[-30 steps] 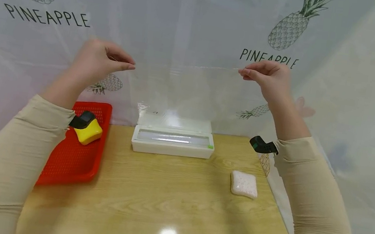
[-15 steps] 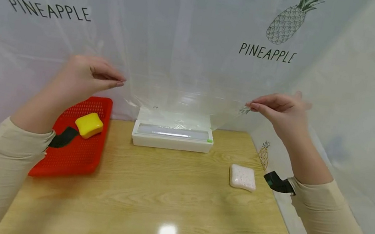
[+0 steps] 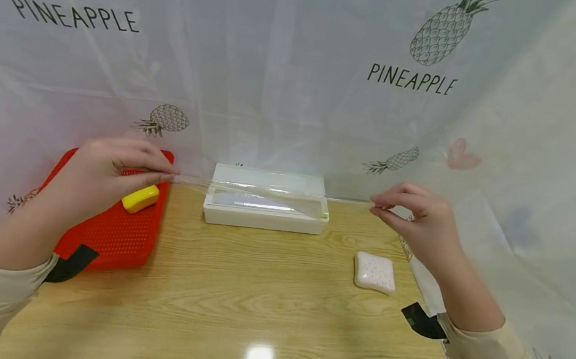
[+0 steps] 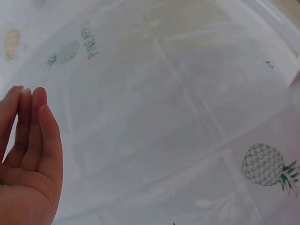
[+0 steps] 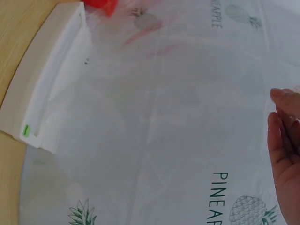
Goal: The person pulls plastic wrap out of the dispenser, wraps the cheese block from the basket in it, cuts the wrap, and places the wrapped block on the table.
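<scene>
A strip of clear cling film (image 3: 275,190) stretches between my two hands, over the white cling film box (image 3: 264,220). My left hand (image 3: 113,172) pinches one end between thumb and fingertips, in front of the red basket (image 3: 147,239). At the other end my right hand (image 3: 421,224) pinches the film, just above the table's right part. The box has its lid (image 3: 244,175) raised, and the roll shows inside. Whether the film still joins the roll I cannot tell. The film is barely visible in both wrist views, near the left hand (image 4: 33,154) and right hand (image 5: 288,140).
A yellow sponge (image 3: 141,200) lies in the basket, partly behind my left hand. On the right of the wooden table (image 3: 259,299) is a shiny, pale speckled block (image 3: 376,273). A pineapple-printed curtain (image 3: 291,81) hangs close behind the box.
Both hands have come down from well above the box to about lid height, moving slightly apart. The film between them has lowered with them, from a tall sheet to a narrow strip.
</scene>
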Demonstrator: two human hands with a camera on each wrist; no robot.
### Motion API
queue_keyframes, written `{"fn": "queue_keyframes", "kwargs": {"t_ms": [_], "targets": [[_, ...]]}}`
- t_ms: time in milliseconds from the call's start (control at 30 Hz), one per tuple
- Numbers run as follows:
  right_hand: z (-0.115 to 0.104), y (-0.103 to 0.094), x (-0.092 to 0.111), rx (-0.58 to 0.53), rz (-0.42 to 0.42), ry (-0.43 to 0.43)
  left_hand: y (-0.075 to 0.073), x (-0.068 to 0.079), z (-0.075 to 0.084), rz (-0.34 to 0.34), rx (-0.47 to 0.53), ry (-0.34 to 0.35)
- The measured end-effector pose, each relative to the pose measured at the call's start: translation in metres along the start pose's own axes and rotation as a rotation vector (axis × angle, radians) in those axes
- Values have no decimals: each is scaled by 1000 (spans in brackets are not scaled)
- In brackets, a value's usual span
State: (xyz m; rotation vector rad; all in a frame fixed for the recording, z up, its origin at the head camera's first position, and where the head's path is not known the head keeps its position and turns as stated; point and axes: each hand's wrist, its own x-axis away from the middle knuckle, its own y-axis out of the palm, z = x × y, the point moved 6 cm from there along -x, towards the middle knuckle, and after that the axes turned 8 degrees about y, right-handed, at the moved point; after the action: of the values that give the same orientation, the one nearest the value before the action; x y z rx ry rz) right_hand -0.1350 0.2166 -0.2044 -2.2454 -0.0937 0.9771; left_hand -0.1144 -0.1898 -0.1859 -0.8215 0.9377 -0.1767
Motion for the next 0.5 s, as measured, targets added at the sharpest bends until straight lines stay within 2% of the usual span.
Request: {"fn": "queue_keyframes", "kwargs": {"t_ms": [33,100,233,300,367,433,500], "targets": [[1,0,2,-17,9,7,1,4,1,-2,8,-5],[4,-1,7,-140,6,32,4,11,3,-10,11,-13],[14,0,15,-533,-53,57,10,22,7,-5,42,-3],[17,2,19,-676,-96,41,13,26,7,0,97,14],[21,5,25,-755,-139,19,18,32,5,1,202,21],[24,12,31,-832,-193,6,26,39,1,-13,387,26],[26,20,38,-922,-250,-13,37,46,-2,-40,595,69]]}}
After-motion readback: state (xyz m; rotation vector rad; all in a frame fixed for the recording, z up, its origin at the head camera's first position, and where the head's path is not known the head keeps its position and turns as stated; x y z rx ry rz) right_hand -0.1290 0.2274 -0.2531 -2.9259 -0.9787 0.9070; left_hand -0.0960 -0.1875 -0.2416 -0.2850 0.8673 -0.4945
